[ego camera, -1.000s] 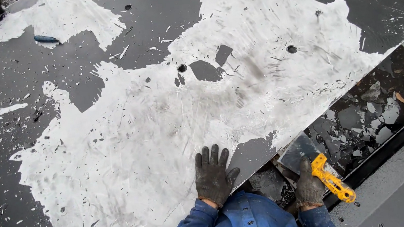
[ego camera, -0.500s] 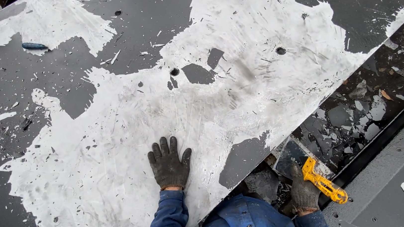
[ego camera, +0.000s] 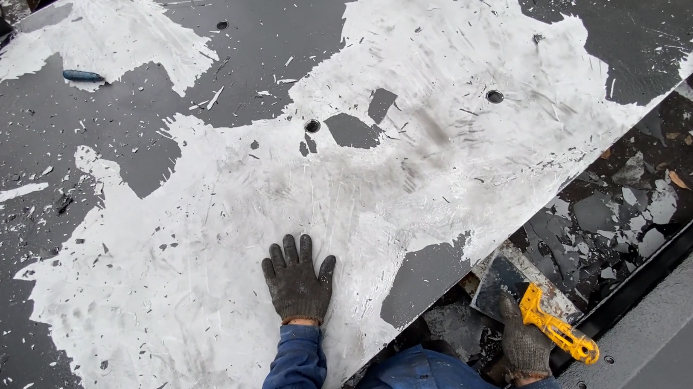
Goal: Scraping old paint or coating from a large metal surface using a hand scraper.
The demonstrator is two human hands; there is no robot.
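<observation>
Panel first: the big dark panel (ego camera: 145, 156) fills most of your view, its near edge running on a slant from lower centre up to the right, and a ragged white film (ego camera: 411, 153) covers its middle with stray patches toward the corners. Your left hand (ego camera: 296, 282), in a dark knit glove, lies flat on that white film — fingers stretched and slightly spread, pointing away from you, clamped on nothing. Your right hand (ego camera: 524, 346), also gloved, is curled tight around the yellow-handled scraper (ego camera: 539, 307) just below the panel's edge; its long axis slants from the handle end at lower right up to the left, where its wide flat blade rests among torn flakes. Two small round holes (ego camera: 312, 126) pierce the panel — and a little blue marker-like stick (ego camera: 83, 75) lies at far left.
</observation>
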